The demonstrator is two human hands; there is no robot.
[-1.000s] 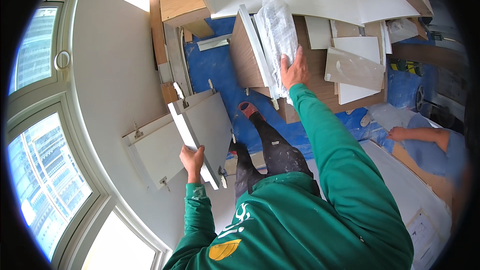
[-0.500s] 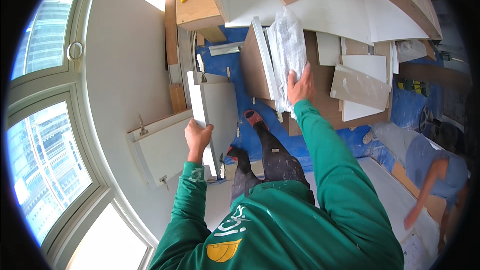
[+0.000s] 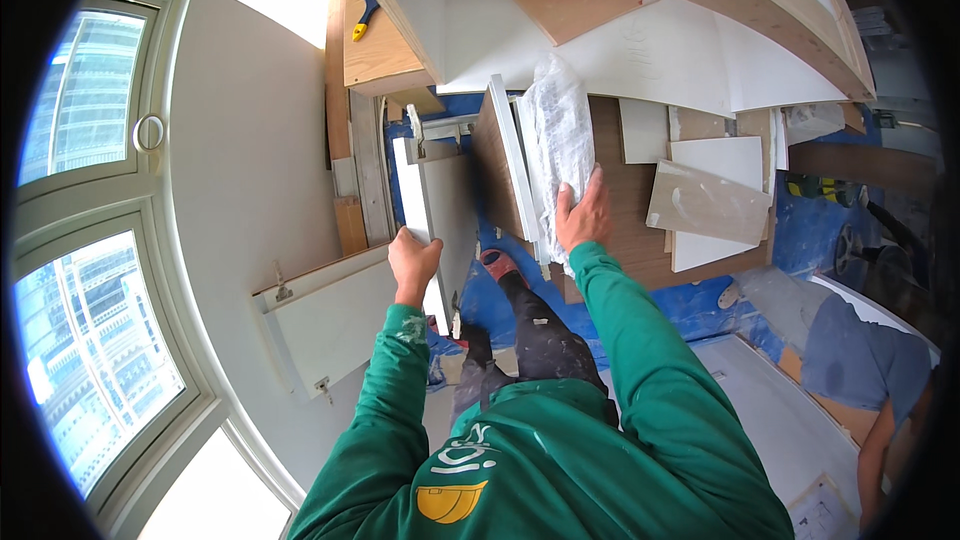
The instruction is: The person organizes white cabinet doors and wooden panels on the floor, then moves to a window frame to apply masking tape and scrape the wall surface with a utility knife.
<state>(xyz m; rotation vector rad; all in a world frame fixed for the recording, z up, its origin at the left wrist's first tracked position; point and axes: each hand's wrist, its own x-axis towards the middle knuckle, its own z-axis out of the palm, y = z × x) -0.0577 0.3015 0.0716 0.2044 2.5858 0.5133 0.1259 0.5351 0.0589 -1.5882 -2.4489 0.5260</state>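
Observation:
My left hand (image 3: 413, 262) grips the near edge of a white cabinet door (image 3: 440, 205) with metal hinges, held on edge above the blue floor cover. My right hand (image 3: 584, 214) presses on a plastic-wrapped white panel (image 3: 556, 145) that lies on a wood-brown board (image 3: 620, 200). A second white door (image 3: 325, 325) with hinges leans against the wall under the window, left of my left hand. My legs in dark, paint-flecked trousers stand between both hands.
Large white and wood panels (image 3: 640, 30) are stacked ahead, smaller offcuts (image 3: 708, 202) at right. A yellow-handled brush (image 3: 362, 18) lies on a wooden board. Another person (image 3: 870, 370) crouches at lower right. Windows (image 3: 90, 340) fill the left side.
My left hand has swung the white door from a tilted position beside the leaning door to upright and farther forward, next to the brown board. My right hand stayed on the wrapped panel.

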